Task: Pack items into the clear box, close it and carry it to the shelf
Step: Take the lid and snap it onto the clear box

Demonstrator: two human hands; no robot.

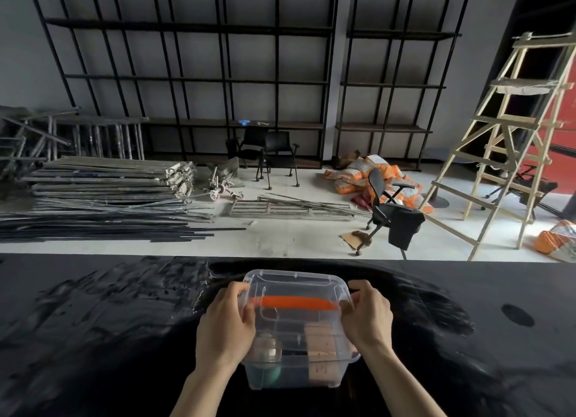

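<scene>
A clear plastic box (296, 351) stands on the black table (109, 323) right in front of me, with its clear lid (290, 284) on top and an orange handle (296, 302) lying across the lid. Inside I make out a brown cardboard-like item (322, 343) on the right and a greenish round thing (269, 374) at the lower left. My left hand (226, 320) grips the lid's left edge and my right hand (369, 317) grips its right edge. The black metal shelf (193, 79) lines the far wall.
Beyond the table's far edge the floor holds stacked metal bars and scaffold frames (103, 195) at left, an office chair (391, 210) at centre right, orange sacks (367, 173), two black chairs (268, 154) and a wooden ladder (511, 142) at right.
</scene>
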